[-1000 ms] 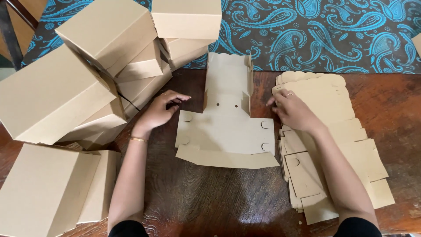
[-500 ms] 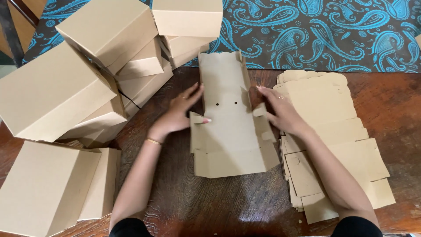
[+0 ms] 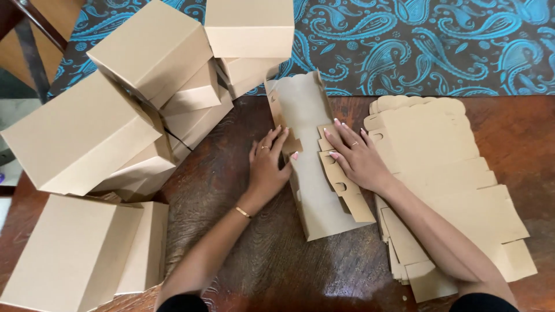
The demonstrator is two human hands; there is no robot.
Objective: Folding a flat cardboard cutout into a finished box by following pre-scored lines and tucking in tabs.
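A brown cardboard box blank (image 3: 315,190) lies on the wooden table (image 3: 260,260), its two long side flaps raised. My left hand (image 3: 269,164) presses against the left flap, fingers together and pointing away from me. My right hand (image 3: 355,156) lies flat on the right flap, folding it inward over the middle panel. Each hand wears a ring, and a thin gold bracelet circles my left wrist.
A stack of flat cardboard blanks (image 3: 451,185) lies to the right of my right arm. Several assembled brown boxes (image 3: 144,98) are piled at the left and rear, with more (image 3: 81,254) at the near left. A blue paisley cloth (image 3: 422,46) covers the far side.
The blank was lying open and flat; both hands have pushed its side flaps up and inward, so it now looks narrow. Hands moved closer together.
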